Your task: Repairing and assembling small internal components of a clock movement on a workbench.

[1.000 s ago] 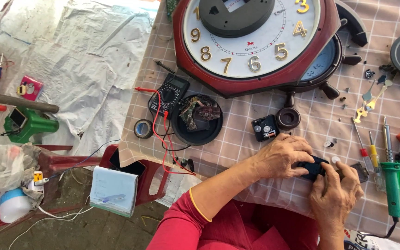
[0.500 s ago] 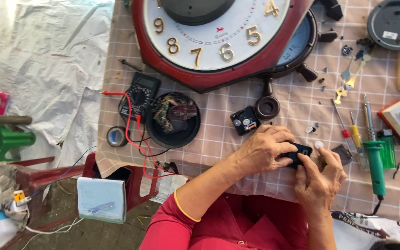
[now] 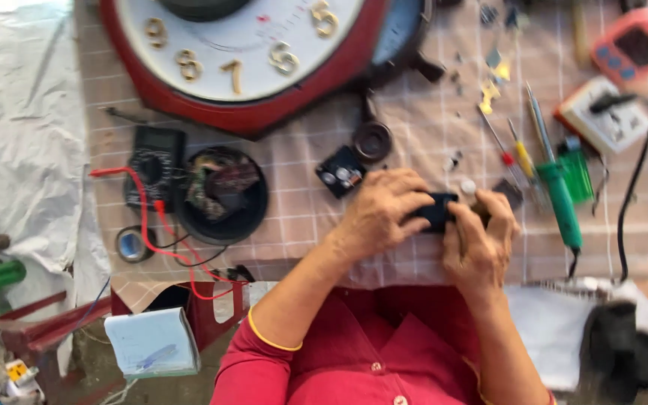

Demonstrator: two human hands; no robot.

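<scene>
Both of my hands meet over the near edge of the checked tablecloth (image 3: 429,127). My left hand (image 3: 380,214) and my right hand (image 3: 481,240) grip a small black box-like part (image 3: 436,212) between them; most of it is hidden by my fingers. A small white round piece (image 3: 468,187) sits just above my right hand. A little black clock mechanism (image 3: 340,172) lies right beside my left hand, with a dark ring (image 3: 373,141) behind it. A big red-framed wall clock (image 3: 241,52) lies face up at the far side.
A black multimeter (image 3: 155,166) with red leads, a round black dish of parts (image 3: 223,193) and a tape roll (image 3: 133,244) lie at left. Screwdrivers (image 3: 515,154), a green soldering iron (image 3: 564,202), a white-orange box (image 3: 605,120) and a pink timer (image 3: 635,49) lie at right.
The view has shifted and closed in; the clock and table slid up and left in the picture. My hands stay together on the black part, fingers working at it.
</scene>
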